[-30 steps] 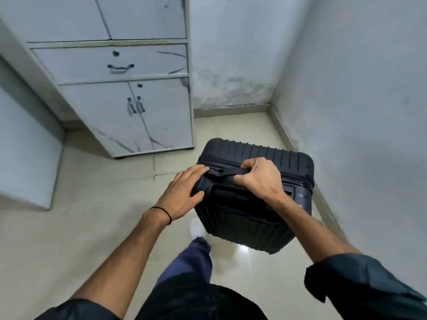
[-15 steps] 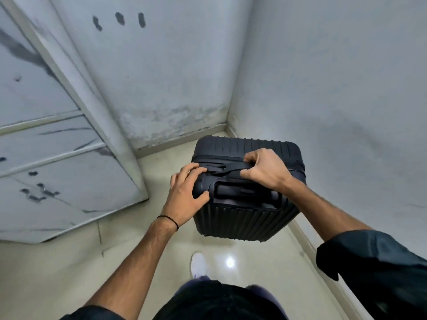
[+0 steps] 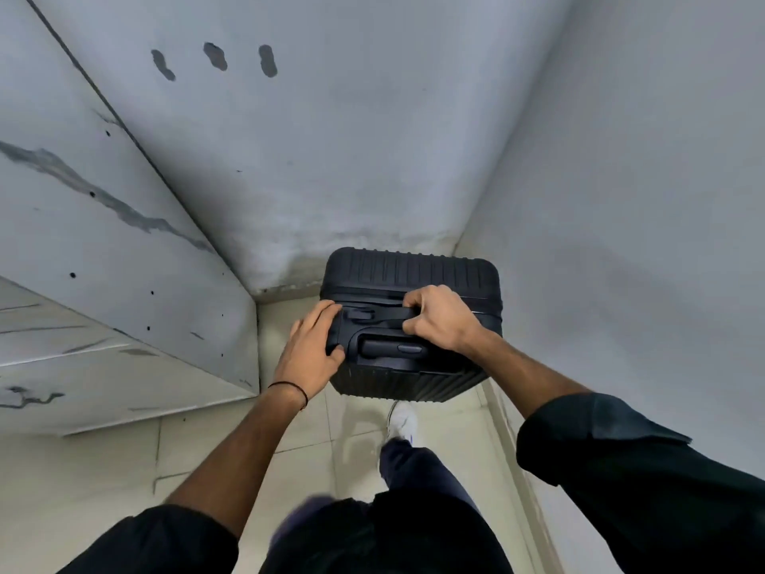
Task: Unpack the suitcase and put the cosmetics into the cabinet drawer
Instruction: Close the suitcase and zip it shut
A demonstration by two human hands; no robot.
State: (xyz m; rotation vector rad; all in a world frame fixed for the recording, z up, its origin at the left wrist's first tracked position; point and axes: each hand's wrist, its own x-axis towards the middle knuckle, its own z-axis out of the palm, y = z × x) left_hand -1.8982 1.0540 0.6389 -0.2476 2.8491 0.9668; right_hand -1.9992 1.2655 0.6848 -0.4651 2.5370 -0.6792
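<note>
Pretty bare corner from where I'm standing: pale grey back wall (image 3: 331, 159) (three dark blotches (image 3: 215, 55) up high, stained near the bottom), plain right wall (image 3: 621, 200), cream tiled floor (image 3: 82, 482), white marble-look cabinet (image 3: 124, 263) on the left
</note>
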